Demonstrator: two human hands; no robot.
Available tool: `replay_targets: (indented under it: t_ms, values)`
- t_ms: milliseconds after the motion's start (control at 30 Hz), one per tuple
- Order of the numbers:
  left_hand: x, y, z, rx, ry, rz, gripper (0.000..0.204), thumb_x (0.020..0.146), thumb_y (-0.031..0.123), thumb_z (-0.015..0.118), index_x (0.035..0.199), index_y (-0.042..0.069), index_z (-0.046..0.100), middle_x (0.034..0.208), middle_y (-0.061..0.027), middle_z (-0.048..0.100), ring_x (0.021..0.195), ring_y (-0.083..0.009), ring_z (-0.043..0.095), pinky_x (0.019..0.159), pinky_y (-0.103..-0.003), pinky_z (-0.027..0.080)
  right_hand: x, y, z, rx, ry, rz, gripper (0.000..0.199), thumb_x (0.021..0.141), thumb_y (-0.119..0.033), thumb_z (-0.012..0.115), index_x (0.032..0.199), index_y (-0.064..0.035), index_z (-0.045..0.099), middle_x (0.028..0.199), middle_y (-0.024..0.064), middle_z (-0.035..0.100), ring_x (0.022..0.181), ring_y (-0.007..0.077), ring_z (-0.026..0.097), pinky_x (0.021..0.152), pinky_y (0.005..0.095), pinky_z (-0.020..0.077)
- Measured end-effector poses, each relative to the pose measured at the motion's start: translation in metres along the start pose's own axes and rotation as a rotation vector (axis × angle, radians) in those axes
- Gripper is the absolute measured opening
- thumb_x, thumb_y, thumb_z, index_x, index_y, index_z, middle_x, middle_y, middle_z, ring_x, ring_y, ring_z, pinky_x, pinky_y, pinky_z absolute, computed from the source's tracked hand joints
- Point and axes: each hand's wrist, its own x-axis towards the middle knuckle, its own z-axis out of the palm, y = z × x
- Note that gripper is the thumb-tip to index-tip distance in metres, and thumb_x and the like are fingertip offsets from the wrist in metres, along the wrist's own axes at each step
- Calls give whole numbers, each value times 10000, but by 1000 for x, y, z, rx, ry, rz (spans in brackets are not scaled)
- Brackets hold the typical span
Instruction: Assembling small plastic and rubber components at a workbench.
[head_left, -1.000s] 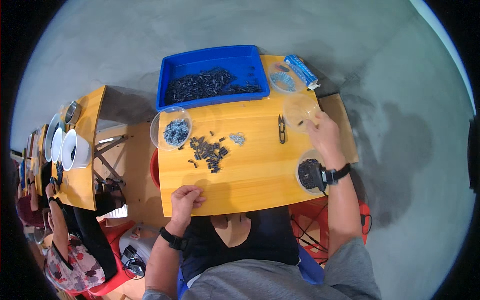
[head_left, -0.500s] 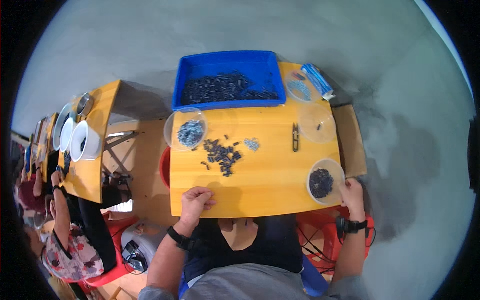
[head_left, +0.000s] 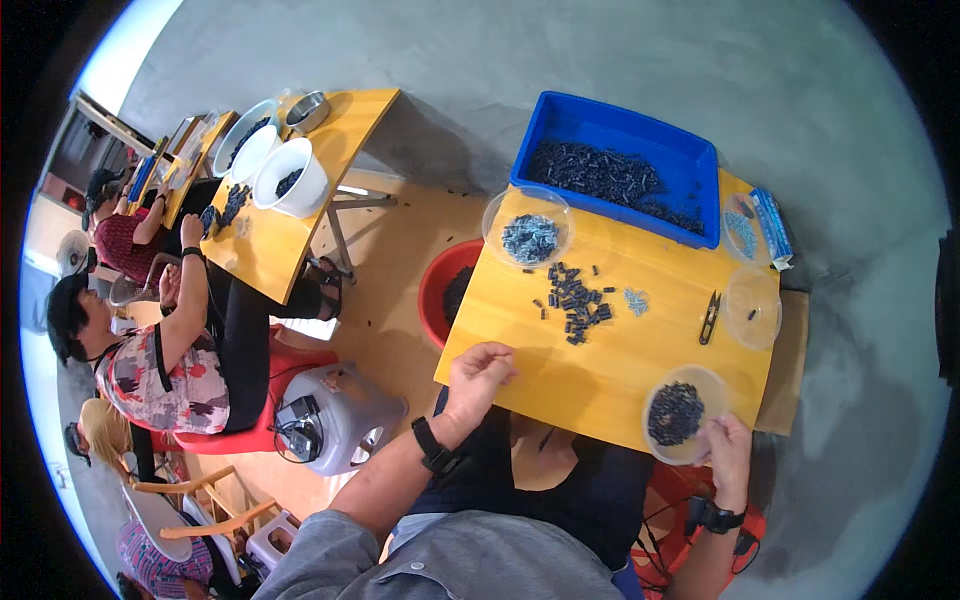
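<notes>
My left hand (head_left: pixel 480 384) hovers by the near left part of the yellow table (head_left: pixel 540 385), thumb and fingertips pressed together; whatever they may hold is too small to make out. At the near right edge my right hand (head_left: pixel 725 448) grips the rim of a clear plastic bowl (head_left: pixel 712 390) with small dark pieces (head_left: pixel 675 413) inside. Between my hands and the back lies a loose pile of short black cylindrical pieces (head_left: pixel 578 305). Beside it is a small heap of silvery pieces (head_left: pixel 636 301). Another clear bowl (head_left: pixel 492 235) of silvery pieces stands behind the pile.
A blue tray (head_left: pixel 530 130) of black pieces spans the table's back. Thread snips (head_left: pixel 710 318), a shallow clear dish (head_left: pixel 752 325) and a blue-white box (head_left: pixel 771 228) lie at the right. A red basin (head_left: pixel 428 290) stands on the floor. Co-workers (head_left: pixel 170 370) sit at left tables.
The view has swung left, showing more of the co-workers. My right hand now overlaps the bowl's rim more, and the bowl sits at the front edge. My left hand stays pinched.
</notes>
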Motion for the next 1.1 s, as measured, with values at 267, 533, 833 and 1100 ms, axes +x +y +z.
replay_targets:
  t_ms: [267,533,833,1100]
  values:
    - [-16,27,-38,-81,313,-26,215,928,147,583,1091,7,596,971,-56,631,754,-139,623,630,-252,481,15,-47,147,34,-299,-203,176,858,-58,568,1018,-1,610,712,47,630,488,105,577,441,268,473]
    - [-9,20,-52,-176,188,-7,457,987,359,496,1298,24,510,1217,-67,579,1078,-167,557,872,-319,447,25,-61,259,-178,-200,-586,240,856,-115,603,1050,26,587,642,86,614,478,123,587,469,268,478]
    - [1,19,-51,-59,187,22,441,994,326,503,1300,9,532,1150,-45,616,1035,-134,565,867,-289,453,13,-67,238,112,-285,-310,259,919,-191,617,1054,29,595,679,44,595,532,105,587,475,252,471]
    - [-2,19,-48,-151,199,5,424,991,314,513,1279,5,536,1129,-52,615,986,-139,581,817,-305,483,70,-27,165,-132,30,-470,105,868,-76,592,911,14,623,697,85,609,594,161,601,546,285,484]
